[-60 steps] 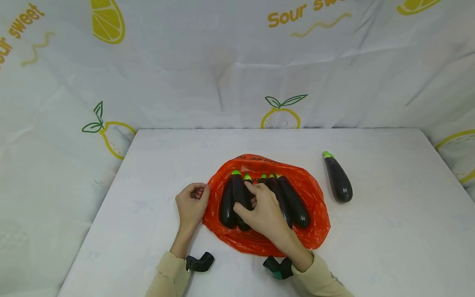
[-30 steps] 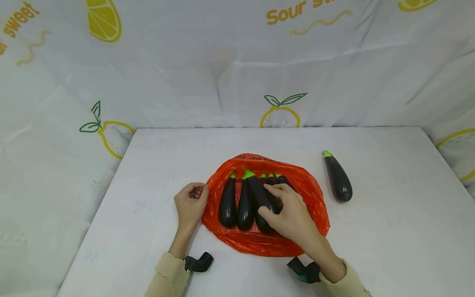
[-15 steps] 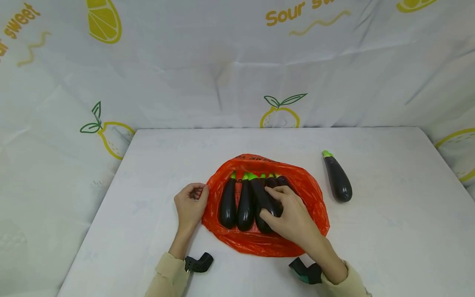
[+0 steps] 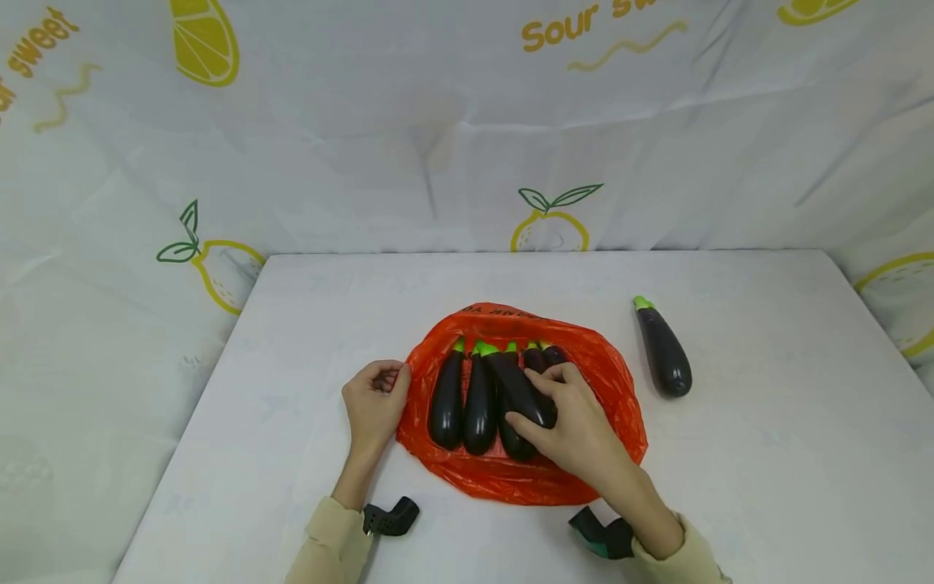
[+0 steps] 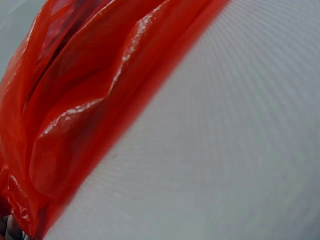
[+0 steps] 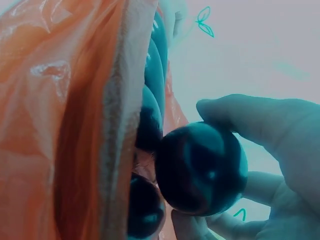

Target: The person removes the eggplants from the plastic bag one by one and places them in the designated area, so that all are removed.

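Note:
An open red plastic bag [image 4: 503, 480] lies on the table with several dark eggplants [image 4: 447, 405] side by side in it, green tops toward the far edge. My left hand [image 4: 375, 401] pinches the bag's left rim between thumb and fingers; the left wrist view shows mostly red plastic [image 5: 80, 110]. Inside the bag, my right hand [image 4: 576, 422] grips one eggplant [image 4: 516, 391] between thumb and fingers. That eggplant lies slanted over the others. Its round dark end [image 6: 200, 167] faces the right wrist camera. The right hand partly hides the rightmost eggplants.
One more eggplant [image 4: 666, 353] lies on the white table [image 4: 759, 438] to the right of the bag. A white cloth with lemon prints [image 4: 350, 162] hangs behind the table's far edge.
The right hand has moved right and now holds an eggplant from the bag's left part slantwise over the others. Lately that eggplant's green top shifted slightly left. The left hand stayed put.

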Motion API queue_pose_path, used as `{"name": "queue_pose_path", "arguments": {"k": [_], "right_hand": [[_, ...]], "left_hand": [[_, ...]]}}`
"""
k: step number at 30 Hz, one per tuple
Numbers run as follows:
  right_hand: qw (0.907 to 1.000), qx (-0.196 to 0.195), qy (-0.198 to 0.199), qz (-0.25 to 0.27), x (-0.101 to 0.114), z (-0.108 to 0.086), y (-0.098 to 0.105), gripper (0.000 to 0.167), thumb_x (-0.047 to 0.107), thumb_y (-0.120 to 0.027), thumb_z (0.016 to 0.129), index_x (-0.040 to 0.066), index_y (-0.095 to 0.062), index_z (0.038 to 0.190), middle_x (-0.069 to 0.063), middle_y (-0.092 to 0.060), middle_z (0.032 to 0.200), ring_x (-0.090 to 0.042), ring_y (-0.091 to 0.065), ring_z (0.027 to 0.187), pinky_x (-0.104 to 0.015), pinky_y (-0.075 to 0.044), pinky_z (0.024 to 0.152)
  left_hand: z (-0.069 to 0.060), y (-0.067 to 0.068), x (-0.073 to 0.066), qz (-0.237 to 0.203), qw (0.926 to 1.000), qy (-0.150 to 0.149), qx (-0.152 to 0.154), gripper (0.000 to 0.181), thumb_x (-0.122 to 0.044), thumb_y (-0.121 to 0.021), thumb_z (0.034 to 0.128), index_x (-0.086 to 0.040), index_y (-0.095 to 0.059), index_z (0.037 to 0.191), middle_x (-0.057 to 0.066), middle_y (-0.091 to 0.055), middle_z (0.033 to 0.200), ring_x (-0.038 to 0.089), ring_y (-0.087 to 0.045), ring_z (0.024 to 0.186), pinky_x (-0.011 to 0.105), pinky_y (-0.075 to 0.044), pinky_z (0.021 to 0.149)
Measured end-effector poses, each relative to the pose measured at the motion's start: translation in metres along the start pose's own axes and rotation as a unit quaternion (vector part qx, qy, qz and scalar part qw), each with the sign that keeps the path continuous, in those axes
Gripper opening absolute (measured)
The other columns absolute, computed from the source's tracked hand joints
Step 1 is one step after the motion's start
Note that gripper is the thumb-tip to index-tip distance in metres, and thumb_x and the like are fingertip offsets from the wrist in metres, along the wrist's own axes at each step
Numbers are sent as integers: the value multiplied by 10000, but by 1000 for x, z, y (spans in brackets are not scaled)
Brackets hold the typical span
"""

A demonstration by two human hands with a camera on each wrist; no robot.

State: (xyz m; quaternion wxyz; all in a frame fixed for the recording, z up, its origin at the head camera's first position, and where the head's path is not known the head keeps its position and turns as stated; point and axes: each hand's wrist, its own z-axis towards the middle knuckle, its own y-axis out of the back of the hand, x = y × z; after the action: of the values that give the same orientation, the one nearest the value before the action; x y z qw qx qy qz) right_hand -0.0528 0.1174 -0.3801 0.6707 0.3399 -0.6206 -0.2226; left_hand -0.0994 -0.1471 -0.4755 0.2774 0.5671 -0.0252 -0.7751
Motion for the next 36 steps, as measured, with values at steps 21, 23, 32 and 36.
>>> {"name": "queue_pose_path", "arguments": {"k": [21, 23, 32, 36], "right_hand": [[9967, -707, 150, 382, -1, -3, 6, 502, 173, -815, 834, 12, -689, 1293, -152, -671, 1125, -246, -627, 945, -317, -605, 719], [9965, -737, 166, 354, -2, -4, 8, 505, 175, -815, 836, 14, -687, 1298, -153, -669, 1130, -243, -616, 934, -276, -581, 709], [9917, -1178, 327, 398, -9, -6, 18, 499, 157, -804, 846, 24, -680, 1311, -136, -665, 1126, -241, -600, 920, -223, -525, 672], [9903, -1306, 307, 371, -14, -6, 26, 492, 155, -798, 853, 21, -679, 1311, -146, -649, 1125, -255, -599, 957, -203, -534, 685]], "left_hand": [[0, 0, 0, 32, 10000, 41, 42, 96, -100, -729, 891, -8, -756, 884, 134, -709, 762, 93, -543, 657, 111, -473, 627], [0, 1, 0, 47, 10000, 28, 40, 97, -100, -728, 891, -7, -756, 883, 133, -708, 760, 96, -542, 656, 115, -474, 625], [0, 0, 0, 74, 9999, 96, 47, 104, -107, -726, 895, -8, -755, 881, 131, -703, 753, 103, -542, 651, 124, -472, 619], [0, 0, 0, 75, 9999, 115, 44, 103, -106, -726, 894, -8, -756, 882, 130, -704, 756, 105, -541, 654, 125, -473, 620]]}}
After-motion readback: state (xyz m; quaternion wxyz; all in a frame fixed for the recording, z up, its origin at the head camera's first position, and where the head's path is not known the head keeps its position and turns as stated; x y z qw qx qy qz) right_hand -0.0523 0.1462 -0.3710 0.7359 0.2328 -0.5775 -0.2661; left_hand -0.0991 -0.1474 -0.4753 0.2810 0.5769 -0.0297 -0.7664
